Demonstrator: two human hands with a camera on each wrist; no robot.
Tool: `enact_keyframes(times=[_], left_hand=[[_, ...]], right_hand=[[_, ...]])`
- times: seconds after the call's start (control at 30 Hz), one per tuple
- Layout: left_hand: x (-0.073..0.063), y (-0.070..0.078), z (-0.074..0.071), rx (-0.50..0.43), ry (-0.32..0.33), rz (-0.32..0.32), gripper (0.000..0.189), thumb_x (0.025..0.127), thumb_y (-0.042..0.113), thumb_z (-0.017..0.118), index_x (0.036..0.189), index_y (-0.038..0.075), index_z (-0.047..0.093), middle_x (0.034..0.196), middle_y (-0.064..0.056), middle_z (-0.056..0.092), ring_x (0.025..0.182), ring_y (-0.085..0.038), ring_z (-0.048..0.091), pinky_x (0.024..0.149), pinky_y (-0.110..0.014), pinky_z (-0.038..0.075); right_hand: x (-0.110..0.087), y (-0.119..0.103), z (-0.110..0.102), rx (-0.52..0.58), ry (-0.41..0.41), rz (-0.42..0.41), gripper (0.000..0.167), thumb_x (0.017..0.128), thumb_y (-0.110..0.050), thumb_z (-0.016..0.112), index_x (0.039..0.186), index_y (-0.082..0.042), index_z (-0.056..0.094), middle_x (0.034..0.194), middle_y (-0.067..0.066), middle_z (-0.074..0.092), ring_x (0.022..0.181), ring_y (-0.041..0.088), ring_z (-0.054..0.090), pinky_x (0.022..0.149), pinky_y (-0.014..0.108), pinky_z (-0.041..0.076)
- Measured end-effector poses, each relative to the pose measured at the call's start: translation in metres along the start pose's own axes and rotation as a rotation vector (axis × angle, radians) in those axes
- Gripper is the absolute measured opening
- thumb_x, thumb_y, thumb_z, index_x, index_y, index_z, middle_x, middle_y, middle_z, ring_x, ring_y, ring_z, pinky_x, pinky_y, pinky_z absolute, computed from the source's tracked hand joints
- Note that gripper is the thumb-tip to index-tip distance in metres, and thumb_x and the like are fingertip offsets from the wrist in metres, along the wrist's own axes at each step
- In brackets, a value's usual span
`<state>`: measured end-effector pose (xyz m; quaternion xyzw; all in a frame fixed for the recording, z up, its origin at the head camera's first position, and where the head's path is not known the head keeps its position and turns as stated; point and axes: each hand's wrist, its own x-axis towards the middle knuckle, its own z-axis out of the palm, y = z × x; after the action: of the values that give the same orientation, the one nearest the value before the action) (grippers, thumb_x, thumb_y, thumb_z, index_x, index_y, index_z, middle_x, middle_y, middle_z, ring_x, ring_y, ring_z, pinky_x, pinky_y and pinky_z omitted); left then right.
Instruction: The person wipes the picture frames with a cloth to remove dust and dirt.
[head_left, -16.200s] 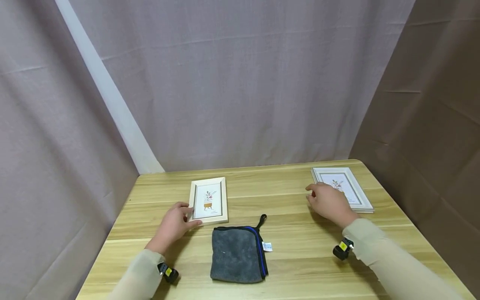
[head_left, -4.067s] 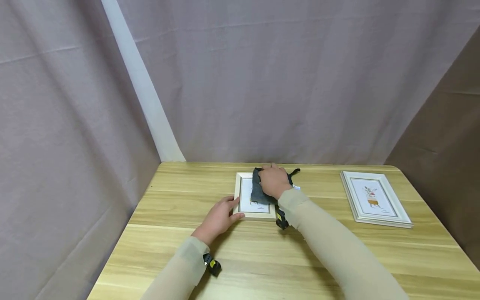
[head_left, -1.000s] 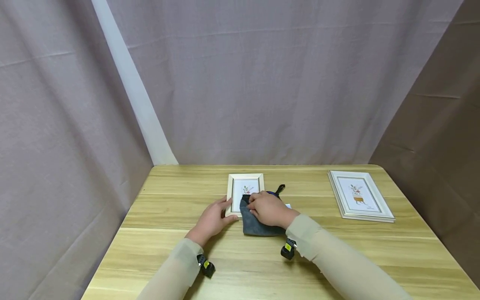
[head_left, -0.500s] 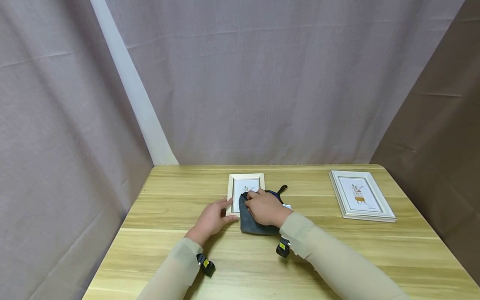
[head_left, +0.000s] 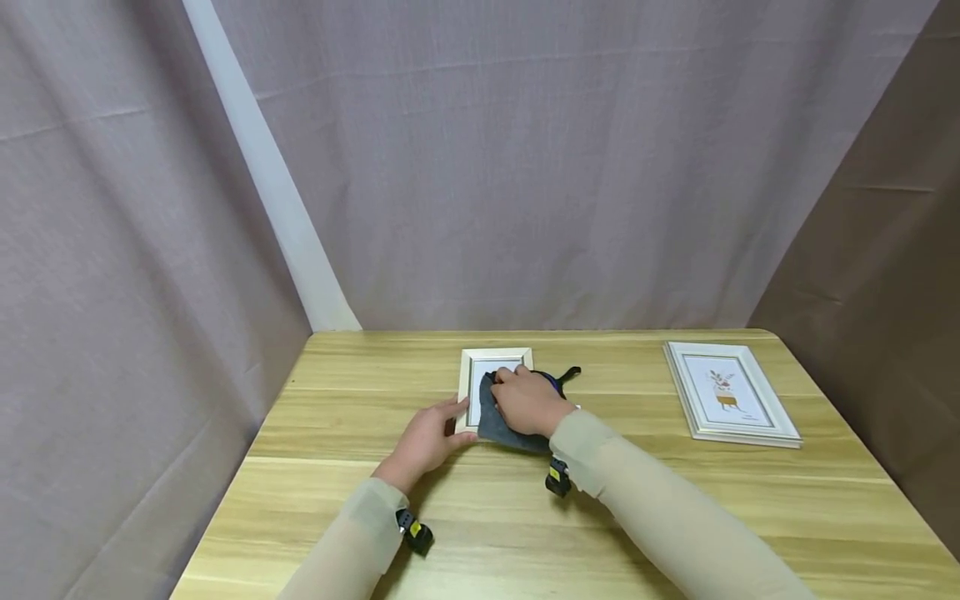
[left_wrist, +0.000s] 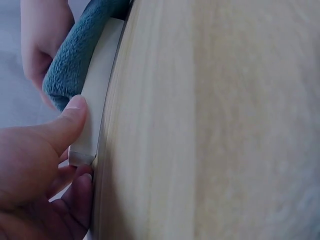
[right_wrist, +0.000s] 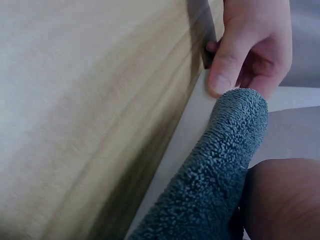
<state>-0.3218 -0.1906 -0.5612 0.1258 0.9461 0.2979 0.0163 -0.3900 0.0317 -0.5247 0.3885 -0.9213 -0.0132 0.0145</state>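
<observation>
A picture frame (head_left: 463,392) with a pale cream border lies flat on the table, its plant print mostly covered. My left hand (head_left: 426,437) grips its near left corner; in the left wrist view the thumb presses the frame's near edge (left_wrist: 97,95) and the fingers are at the corner. Bunched in my right hand (head_left: 528,400) is a dark grey cloth (head_left: 504,429) with a black loop, and it lies over the lower right of the frame. The right wrist view shows the cloth's thick fold (right_wrist: 210,165) against the frame's edge; most right fingertips are hidden.
On the right of the wooden table (head_left: 480,533) lies a white picture frame (head_left: 731,396) with a similar plant print; it looks like a stack. A grey curtain (head_left: 525,167) hangs behind the table's far edge.
Earlier the cloth lay folded on the table; now my right hand has it on the cream frame. Over the last second that hand slid slightly up and left. My left hand stays at the corner.
</observation>
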Motion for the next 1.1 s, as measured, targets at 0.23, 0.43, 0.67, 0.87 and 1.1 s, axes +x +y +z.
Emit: enact_keyframes(times=[0.23, 0.43, 0.67, 0.87, 1.1], left_hand=[[-0.001, 0.001, -0.003, -0.004, 0.012, -0.010, 0.073, 0.099, 0.042, 0.084, 0.159, 0.009, 0.058, 0.164, -0.019, 0.052, 0.150, -0.044, 0.050, 0.126, -0.054, 0.039], [0.000, 0.001, -0.002, -0.001, 0.005, -0.001, 0.074, 0.098, 0.043, 0.084, 0.159, 0.009, 0.059, 0.163, -0.019, 0.053, 0.150, -0.042, 0.051, 0.125, -0.053, 0.040], [0.000, 0.001, -0.003, -0.017, 0.008, -0.002, 0.074, 0.098, 0.042, 0.085, 0.158, 0.008, 0.059, 0.162, -0.020, 0.053, 0.149, -0.043, 0.051, 0.125, -0.053, 0.040], [0.000, -0.004, -0.001, -0.003, 0.001, -0.004, 0.074, 0.097, 0.043, 0.085, 0.158, 0.010, 0.060, 0.162, -0.018, 0.055, 0.149, -0.041, 0.052, 0.125, -0.053, 0.040], [0.001, -0.004, 0.000, -0.014, 0.011, 0.008, 0.072, 0.097, 0.043, 0.085, 0.159, 0.013, 0.060, 0.161, -0.017, 0.055, 0.149, -0.040, 0.052, 0.125, -0.052, 0.041]], right_hand=[[0.018, 0.002, -0.008, 0.004, -0.030, 0.033, 0.028, 0.110, -0.026, 0.069, 0.127, -0.007, 0.079, 0.132, 0.013, 0.068, 0.110, 0.036, 0.064, 0.098, 0.049, 0.059], [0.031, 0.007, -0.010, 0.037, -0.068, 0.073, 0.027, 0.110, -0.024, 0.068, 0.129, -0.008, 0.078, 0.137, 0.013, 0.066, 0.113, 0.036, 0.063, 0.100, 0.048, 0.058], [0.040, 0.007, -0.012, 0.068, -0.097, 0.105, 0.028, 0.112, -0.020, 0.063, 0.135, -0.009, 0.077, 0.146, 0.012, 0.063, 0.118, 0.035, 0.061, 0.101, 0.045, 0.057], [0.043, 0.004, -0.010, 0.028, -0.113, 0.103, 0.031, 0.113, -0.016, 0.060, 0.139, -0.009, 0.075, 0.146, 0.013, 0.062, 0.119, 0.035, 0.060, 0.099, 0.046, 0.059], [0.047, 0.007, -0.003, 0.086, -0.087, 0.134, 0.036, 0.113, -0.019, 0.060, 0.145, -0.007, 0.070, 0.150, 0.014, 0.059, 0.124, 0.039, 0.059, 0.100, 0.052, 0.059]])
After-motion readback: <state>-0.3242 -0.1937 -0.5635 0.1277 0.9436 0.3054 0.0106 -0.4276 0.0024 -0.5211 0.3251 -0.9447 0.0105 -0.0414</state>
